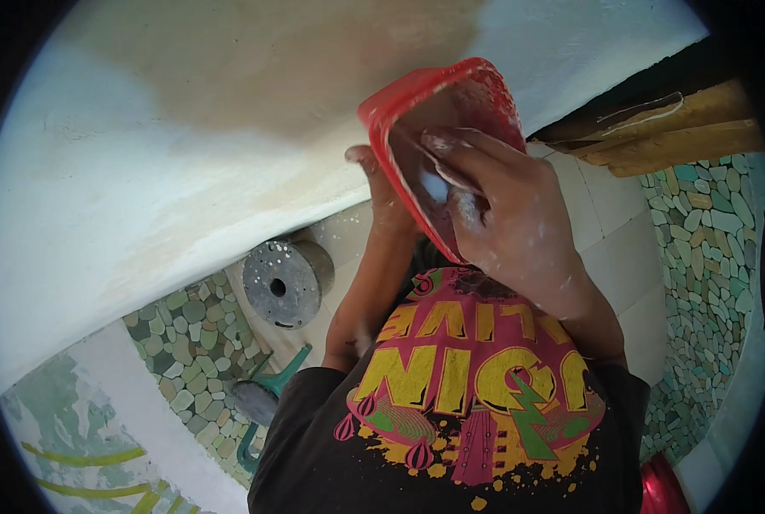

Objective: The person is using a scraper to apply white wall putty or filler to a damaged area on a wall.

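left hand (384,195): holding 1 red tub (404,90) | right hand (519,201): inside tub

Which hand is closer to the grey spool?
Left. The left hand, outside the red container, appears above-right of the grey spool; the right hand, partly inside the container, is farther right.

The red container (408,90) looks smooth plastic, the shirt (459,411) matt cloth, the pebbled floor (699,257) rough stone.
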The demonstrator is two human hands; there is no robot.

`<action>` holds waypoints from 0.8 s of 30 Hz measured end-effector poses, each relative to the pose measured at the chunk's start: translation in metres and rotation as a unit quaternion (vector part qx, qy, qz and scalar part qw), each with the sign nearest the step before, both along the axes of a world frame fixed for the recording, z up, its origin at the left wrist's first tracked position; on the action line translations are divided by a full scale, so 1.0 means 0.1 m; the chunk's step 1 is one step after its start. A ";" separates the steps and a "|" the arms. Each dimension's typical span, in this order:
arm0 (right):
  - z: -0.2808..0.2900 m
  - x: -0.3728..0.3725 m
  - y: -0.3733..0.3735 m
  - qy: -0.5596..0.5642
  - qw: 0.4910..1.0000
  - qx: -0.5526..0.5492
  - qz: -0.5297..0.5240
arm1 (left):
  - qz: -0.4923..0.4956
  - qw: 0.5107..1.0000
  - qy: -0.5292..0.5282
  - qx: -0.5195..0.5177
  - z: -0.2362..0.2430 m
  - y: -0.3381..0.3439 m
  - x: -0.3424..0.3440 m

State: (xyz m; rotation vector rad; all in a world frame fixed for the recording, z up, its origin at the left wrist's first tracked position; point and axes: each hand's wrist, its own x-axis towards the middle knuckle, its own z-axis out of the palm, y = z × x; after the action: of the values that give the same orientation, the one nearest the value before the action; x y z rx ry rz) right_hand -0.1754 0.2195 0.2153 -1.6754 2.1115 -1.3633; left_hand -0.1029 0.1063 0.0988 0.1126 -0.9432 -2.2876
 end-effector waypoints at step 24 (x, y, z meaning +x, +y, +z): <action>-0.32 -0.03 -0.09 -0.157 0.987 0.008 -0.026 | 0.077 0.982 -0.171 -0.023 0.03 0.01 -0.02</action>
State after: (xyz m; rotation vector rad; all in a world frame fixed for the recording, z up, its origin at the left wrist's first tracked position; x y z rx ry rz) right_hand -0.1784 0.2109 0.1832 -1.3057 1.9900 -1.5067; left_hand -0.1049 0.1068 0.1018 0.5546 -1.1150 -2.1381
